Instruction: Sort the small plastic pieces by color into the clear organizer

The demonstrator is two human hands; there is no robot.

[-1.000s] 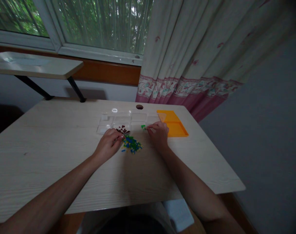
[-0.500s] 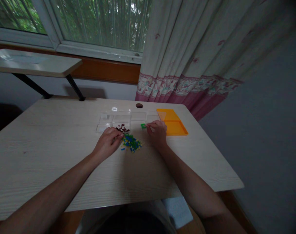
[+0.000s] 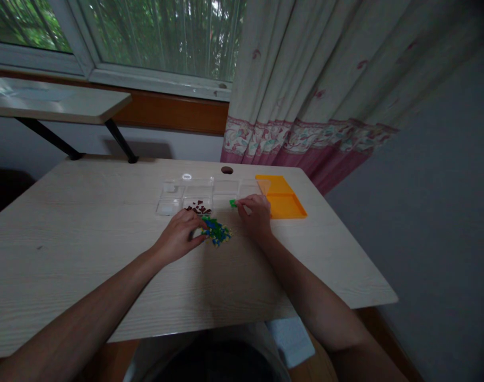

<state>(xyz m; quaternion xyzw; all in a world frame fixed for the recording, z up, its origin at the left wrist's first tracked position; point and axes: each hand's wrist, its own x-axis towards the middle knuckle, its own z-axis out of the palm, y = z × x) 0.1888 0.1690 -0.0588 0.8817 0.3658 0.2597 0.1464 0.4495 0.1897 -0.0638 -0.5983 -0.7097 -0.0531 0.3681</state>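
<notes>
A small pile of green, blue and yellow pieces [image 3: 217,231] lies on the pale wooden table [image 3: 86,233]. My left hand [image 3: 181,233] rests at the pile's left edge, fingers curled with the tips touching the pieces. My right hand [image 3: 257,215] lies right of the pile, fingers pinched together beside a few green pieces [image 3: 233,203] in a clear compartment tray [image 3: 204,195]. Dark brown pieces [image 3: 197,206] fill another compartment of that tray. What the fingers hold is too small to make out.
An orange tray lid [image 3: 282,197] lies right of the clear tray. A cable hole [image 3: 226,170] sits near the table's far edge. A second small table [image 3: 54,103] stands at the back left under the window. A curtain [image 3: 305,79] hangs behind, a grey wall at the right.
My left hand has slid a little to the right into the pile, covering the stray blue piece. My right hand has stayed by the green pieces.
</notes>
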